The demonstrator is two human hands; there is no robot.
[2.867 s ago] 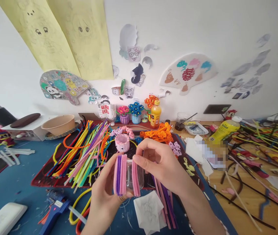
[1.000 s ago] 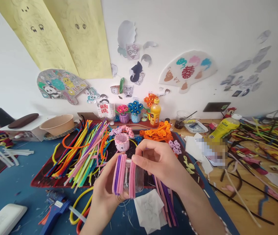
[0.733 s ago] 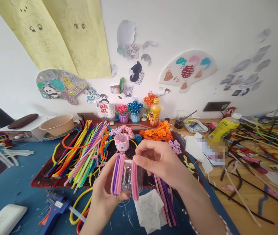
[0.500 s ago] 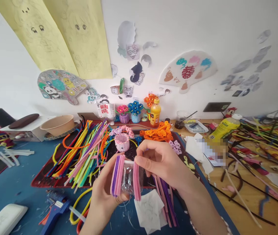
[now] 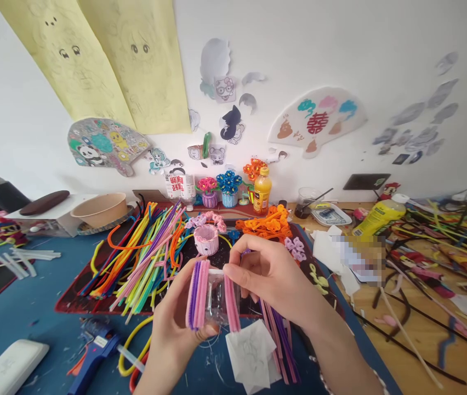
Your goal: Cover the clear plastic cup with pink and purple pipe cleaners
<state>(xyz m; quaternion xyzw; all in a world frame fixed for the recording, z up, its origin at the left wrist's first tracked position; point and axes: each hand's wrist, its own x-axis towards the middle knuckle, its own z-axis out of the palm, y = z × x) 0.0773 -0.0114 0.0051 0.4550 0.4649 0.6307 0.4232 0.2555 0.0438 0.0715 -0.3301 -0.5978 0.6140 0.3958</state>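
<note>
My left hand [image 5: 175, 318] is closed around a small clear plastic container [image 5: 216, 302], thumb beneath it. Along the container's left side stand pink and purple pipe cleaners [image 5: 198, 296], cut short and set side by side. Thumb and forefinger of my right hand [image 5: 266, 270] pinch the upper end of a short pink pipe cleaner strip [image 5: 232, 308] at the container's right side; it slants slightly, and I cannot tell whether it touches the wall. Just behind is a pink pipe-cleaner pot [image 5: 206, 241]. Below my right hand lie longer pink and purple pipe cleaners [image 5: 280, 343].
A blue hot glue gun [image 5: 96, 351] lies at the front left near a white case [image 5: 13, 367]. Colourful pipe cleaners [image 5: 147, 263] cover the dark mat's left half. Folded white paper [image 5: 251, 351] lies in front. Bottles, including an orange juice bottle [image 5: 262, 192], stand behind.
The pink strip in my right fingers has tilted, its top a little left and its lower end to the right. My left hand keeps its hold on the container.
</note>
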